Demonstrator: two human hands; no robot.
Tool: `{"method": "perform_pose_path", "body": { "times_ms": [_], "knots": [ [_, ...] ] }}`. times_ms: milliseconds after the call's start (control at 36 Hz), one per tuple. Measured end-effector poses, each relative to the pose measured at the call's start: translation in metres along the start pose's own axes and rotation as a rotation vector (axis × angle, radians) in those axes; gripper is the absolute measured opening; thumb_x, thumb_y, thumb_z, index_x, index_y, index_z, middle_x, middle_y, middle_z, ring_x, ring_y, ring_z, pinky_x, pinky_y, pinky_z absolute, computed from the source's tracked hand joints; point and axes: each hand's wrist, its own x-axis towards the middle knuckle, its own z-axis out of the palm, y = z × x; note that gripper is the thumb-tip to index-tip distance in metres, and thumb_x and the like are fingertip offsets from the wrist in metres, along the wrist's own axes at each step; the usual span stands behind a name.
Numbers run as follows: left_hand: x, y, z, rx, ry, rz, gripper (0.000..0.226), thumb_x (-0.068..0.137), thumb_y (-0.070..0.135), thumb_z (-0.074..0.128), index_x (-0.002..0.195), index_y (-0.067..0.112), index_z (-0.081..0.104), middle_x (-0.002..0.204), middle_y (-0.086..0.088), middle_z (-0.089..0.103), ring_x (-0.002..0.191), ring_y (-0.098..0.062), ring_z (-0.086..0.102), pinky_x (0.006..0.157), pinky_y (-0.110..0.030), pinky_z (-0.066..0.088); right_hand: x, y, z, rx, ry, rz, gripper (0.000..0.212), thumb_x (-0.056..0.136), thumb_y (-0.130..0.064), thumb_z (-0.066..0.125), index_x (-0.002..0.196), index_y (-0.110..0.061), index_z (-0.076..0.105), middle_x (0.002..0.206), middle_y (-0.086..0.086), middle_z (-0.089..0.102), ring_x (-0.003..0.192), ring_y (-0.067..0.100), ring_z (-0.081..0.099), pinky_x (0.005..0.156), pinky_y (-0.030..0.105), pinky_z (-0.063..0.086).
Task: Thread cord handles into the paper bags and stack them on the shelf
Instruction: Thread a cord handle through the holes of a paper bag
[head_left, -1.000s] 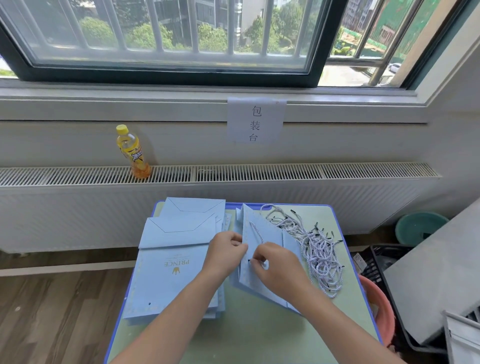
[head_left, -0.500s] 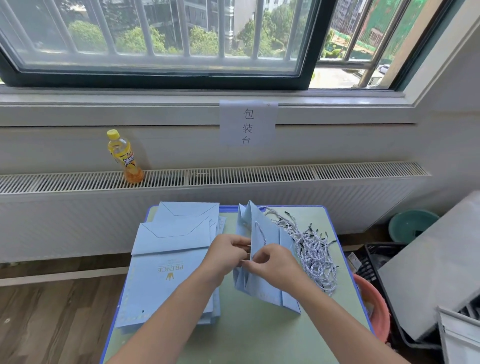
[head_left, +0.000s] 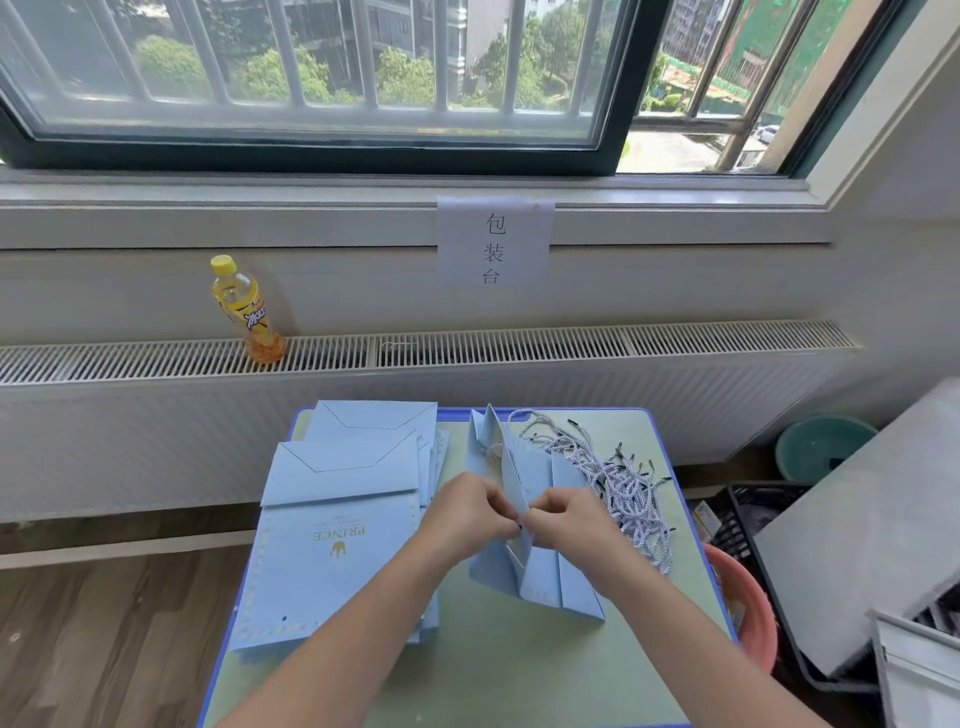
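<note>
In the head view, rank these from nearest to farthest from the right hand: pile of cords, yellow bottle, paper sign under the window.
1. Pile of cords: beside the right hand, on the table's right side.
2. Paper sign: straight ahead, taped below the window sill.
3. Yellow bottle: far left, standing on the radiator grille.

A yellow drink bottle (head_left: 248, 310) stands on the radiator grille (head_left: 571, 345), far beyond and left of the hands. A paper sign (head_left: 493, 241) hangs straight beyond them. A teal basin (head_left: 821, 446) and a black crate (head_left: 748, 525) sit off right.
</note>
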Motion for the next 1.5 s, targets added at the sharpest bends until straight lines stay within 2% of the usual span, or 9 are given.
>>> {"method": "perform_pose_path", "body": {
  "times_ms": [139,278,528,694,861,944,1111,1250,1500],
  "knots": [
    [0.0,0.006,0.004,0.053,0.027,-0.005,0.013,0.07,0.014,0.073,0.068,0.025,0.065,0.072,0.012,0.067,0.078,-0.01,0.065,0.072,-0.028,0.053,0.002,0.001,-0.002,-0.013,0.004,-0.008,0.013,0.078,0.0,0.062,0.069,-0.009,0.064,0.063,-0.002,0.058,0.058,0.008,0.055,0.068,0.026,0.057],
    [-0.002,0.008,0.002,-0.005,-0.007,-0.004,0.02,0.075,0.003,0.063,0.068,0.022,0.065,0.072,0.007,0.065,0.068,-0.009,0.057,0.056,-0.02,0.044,0.0,-0.001,-0.006,-0.064,0.009,-0.031,0.004,0.072,-0.003,0.063,0.072,-0.007,0.062,0.062,-0.001,0.061,0.061,0.013,0.059,0.081,0.048,0.058],
    [0.0,0.012,-0.017,-0.022,0.049,-0.034,0.026,0.076,-0.002,0.051,0.066,0.019,0.063,0.068,0.002,0.064,0.077,-0.022,0.07,0.075,-0.034,0.059,-0.004,-0.014,-0.021,-0.103,0.076,-0.067,0.011,0.077,-0.004,0.062,0.069,-0.009,0.055,0.061,-0.002,0.053,0.057,0.011,0.054,0.079,0.049,0.056],
    [-0.001,0.017,-0.021,0.139,0.059,0.062,0.025,0.084,0.002,0.047,0.088,0.014,0.069,0.079,0.008,0.062,0.082,-0.015,0.06,0.067,-0.023,0.048,-0.008,-0.02,-0.025,-0.12,0.079,-0.098,0.009,0.074,-0.01,0.062,0.068,-0.011,0.056,0.062,-0.002,0.057,0.061,0.015,0.055,0.073,0.046,0.056],
    [0.003,0.024,-0.015,0.032,0.094,0.098,0.023,0.094,0.03,0.054,0.094,0.01,0.066,0.095,-0.006,0.069,0.084,-0.02,0.063,0.081,-0.038,0.052,-0.012,-0.016,-0.018,-0.138,0.081,-0.198,0.024,0.077,-0.008,0.065,0.062,-0.022,0.054,0.086,-0.001,0.07,0.091,0.014,0.063,0.082,0.028,0.046],
    [0.004,0.027,-0.01,-0.113,0.118,0.029,0.037,0.091,0.045,0.057,0.081,0.01,0.058,0.083,-0.007,0.066,0.071,-0.019,0.059,0.073,-0.038,0.053,-0.01,-0.01,-0.015,-0.11,0.053,-0.193,0.023,0.079,-0.009,0.065,0.063,-0.023,0.056,0.089,-0.002,0.071,0.094,0.012,0.063,0.084,0.025,0.045],
    [0.001,0.023,0.003,0.013,0.21,0.095,0.034,0.088,0.015,0.054,0.059,0.016,0.036,0.059,0.0,0.039,0.056,-0.016,0.033,0.053,-0.029,0.027,0.007,-0.003,-0.01,0.15,0.015,-0.088,0.003,0.09,-0.014,0.063,0.088,-0.015,0.064,0.091,0.0,0.063,0.083,0.013,0.061,0.081,0.039,0.057],
    [-0.004,0.02,0.011,-0.004,0.265,0.144,0.039,0.09,0.015,0.054,0.056,0.015,0.035,0.053,0.003,0.036,0.052,-0.013,0.03,0.048,-0.023,0.022,0.019,-0.011,-0.009,0.142,0.091,-0.098,0.024,0.094,-0.027,0.062,0.116,-0.021,0.054,0.111,0.001,0.058,0.082,0.014,0.069,0.076,0.04,0.058],
    [-0.004,0.016,0.012,0.025,0.282,0.171,0.04,0.09,0.015,0.054,0.055,0.015,0.036,0.053,0.003,0.038,0.052,-0.013,0.032,0.047,-0.023,0.023,0.035,-0.008,-0.001,0.231,0.111,-0.027,0.012,0.096,-0.006,0.05,0.085,-0.001,0.053,0.089,0.012,0.055,0.074,0.019,0.073,0.074,0.057,0.058]
  ]
}}
